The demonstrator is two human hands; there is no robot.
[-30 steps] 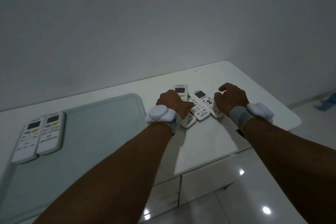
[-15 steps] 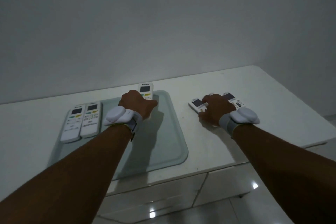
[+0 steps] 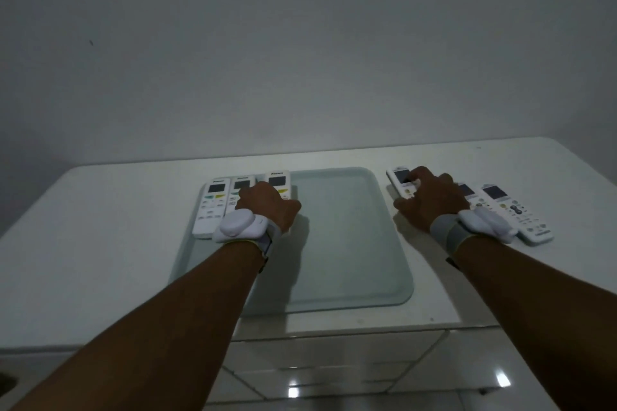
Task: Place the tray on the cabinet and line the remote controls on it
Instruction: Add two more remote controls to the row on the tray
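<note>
Currently three white remotes (image 3: 213, 207) on pale glass tray's (image 3: 347, 243) left edge, three more remotes (image 3: 516, 212) on white cabinet top (image 3: 100, 243) by right edge; left hand (image 3: 267, 207) curled over third, right hand (image 3: 427, 200) gripping one.

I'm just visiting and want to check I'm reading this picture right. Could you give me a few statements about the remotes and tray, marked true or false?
1. Three remotes lie on the tray. True.
2. The left hand is on the third remote. True.
3. The tray is on the floor. False: it is on the cabinet.
4. The right hand is over the tray. False: it is on a remote beside the tray.
5. No remotes remain off the tray. False: three do.
</note>
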